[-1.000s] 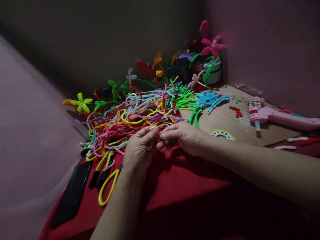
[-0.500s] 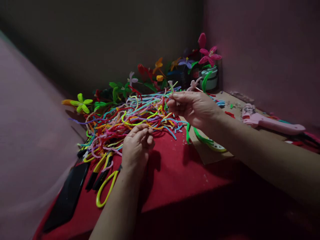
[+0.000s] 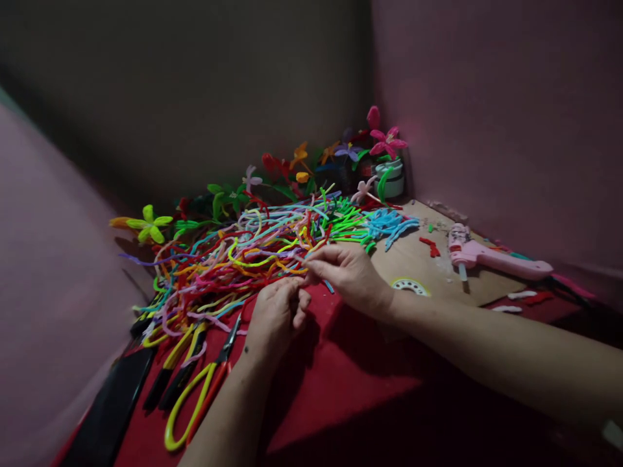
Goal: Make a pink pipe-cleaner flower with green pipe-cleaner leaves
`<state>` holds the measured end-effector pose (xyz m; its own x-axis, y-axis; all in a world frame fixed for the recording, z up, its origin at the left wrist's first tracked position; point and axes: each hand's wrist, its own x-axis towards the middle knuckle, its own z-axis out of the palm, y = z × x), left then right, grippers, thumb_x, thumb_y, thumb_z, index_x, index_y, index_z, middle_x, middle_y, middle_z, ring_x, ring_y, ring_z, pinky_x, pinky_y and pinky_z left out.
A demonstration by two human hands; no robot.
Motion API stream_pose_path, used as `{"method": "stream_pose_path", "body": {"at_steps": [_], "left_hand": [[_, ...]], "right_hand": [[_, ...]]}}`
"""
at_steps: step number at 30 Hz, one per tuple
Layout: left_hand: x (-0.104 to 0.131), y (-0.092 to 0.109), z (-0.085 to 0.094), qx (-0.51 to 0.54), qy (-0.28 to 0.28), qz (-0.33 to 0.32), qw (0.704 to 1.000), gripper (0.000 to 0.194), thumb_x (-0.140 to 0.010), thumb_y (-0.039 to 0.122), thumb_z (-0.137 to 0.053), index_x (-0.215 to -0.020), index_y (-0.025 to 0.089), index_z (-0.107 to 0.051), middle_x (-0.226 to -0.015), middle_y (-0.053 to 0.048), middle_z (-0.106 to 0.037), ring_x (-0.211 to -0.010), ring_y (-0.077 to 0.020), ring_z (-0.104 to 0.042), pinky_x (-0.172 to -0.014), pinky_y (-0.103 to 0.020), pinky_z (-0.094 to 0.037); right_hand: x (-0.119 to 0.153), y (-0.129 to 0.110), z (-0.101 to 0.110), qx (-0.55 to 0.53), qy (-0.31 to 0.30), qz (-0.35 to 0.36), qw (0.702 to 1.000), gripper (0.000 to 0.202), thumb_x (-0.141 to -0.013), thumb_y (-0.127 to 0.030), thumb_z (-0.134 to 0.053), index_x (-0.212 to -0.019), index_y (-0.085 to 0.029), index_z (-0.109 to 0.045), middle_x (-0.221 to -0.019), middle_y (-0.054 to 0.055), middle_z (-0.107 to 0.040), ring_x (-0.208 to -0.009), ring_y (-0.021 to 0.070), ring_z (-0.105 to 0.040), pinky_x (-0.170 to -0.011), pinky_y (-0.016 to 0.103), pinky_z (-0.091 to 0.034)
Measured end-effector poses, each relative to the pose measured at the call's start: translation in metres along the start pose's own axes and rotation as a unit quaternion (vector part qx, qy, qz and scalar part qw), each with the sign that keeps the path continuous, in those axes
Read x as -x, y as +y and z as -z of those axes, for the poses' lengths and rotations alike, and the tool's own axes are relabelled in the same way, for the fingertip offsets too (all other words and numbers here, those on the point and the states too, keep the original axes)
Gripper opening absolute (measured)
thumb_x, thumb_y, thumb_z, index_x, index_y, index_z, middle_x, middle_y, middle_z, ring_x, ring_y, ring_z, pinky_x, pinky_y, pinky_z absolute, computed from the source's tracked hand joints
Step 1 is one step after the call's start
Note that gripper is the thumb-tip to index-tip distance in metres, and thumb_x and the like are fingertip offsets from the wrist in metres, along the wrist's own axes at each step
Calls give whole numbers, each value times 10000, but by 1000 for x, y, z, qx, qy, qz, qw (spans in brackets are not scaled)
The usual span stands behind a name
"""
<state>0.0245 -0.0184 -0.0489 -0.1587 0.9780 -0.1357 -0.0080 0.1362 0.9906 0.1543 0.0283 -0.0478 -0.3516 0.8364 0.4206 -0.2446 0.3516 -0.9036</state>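
Observation:
My right hand (image 3: 343,275) is closed in a pinch, thumb and forefinger on a thin pale pipe cleaner (image 3: 298,258) whose end shows at the fingertips; most of it is hidden. Just left of it and almost touching, my left hand (image 3: 277,318) has its fingers curled in, and whatever lies between them is out of sight. Both hands are above the red cloth (image 3: 335,370), at the front of a tangled heap of coloured pipe cleaners (image 3: 219,266). Scissors with yellow and red handles (image 3: 195,395) lie beside my left forearm.
Pipe-cleaner flowers (image 3: 150,224) line the back. Green (image 3: 348,224) and blue pipe-cleaner pieces (image 3: 389,224) lie behind my right hand. At right, a pink glue gun (image 3: 501,258) rests on a brown board (image 3: 413,253). Black-and-yellow pliers (image 3: 170,370) and a flat black object (image 3: 109,408) lie left.
My right hand has come down and left to meet my left hand, bringing the pale piece it pinches. The view has shifted, uncovering the green and blue pieces and the scissor blades.

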Motion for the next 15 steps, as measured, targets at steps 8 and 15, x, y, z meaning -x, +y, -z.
{"method": "stream_pose_path", "body": {"at_steps": [8, 15], "left_hand": [[-13, -11, 6, 40, 22, -17, 999, 216, -519, 121, -629, -727, 135, -572, -573, 11, -595, -428, -82, -507, -407, -173, -357], [-26, -9, -2, 59, -10, -21, 998, 288, -455, 70, -648, -725, 140, -573, -600, 20, -611, -505, -105, -555, -498, -198, -421]], "right_hand": [[16, 4, -6, 152, -71, 137, 976, 156, -768, -106, -509, -775, -131, -663, -659, 22, -656, -629, 94, -591, -656, 192, -449], [16, 2, -4, 180, -39, 210, 960, 144, -731, -83, -532, -784, -134, -656, -758, 42, -665, -691, 107, -595, -680, 187, -455]]}}
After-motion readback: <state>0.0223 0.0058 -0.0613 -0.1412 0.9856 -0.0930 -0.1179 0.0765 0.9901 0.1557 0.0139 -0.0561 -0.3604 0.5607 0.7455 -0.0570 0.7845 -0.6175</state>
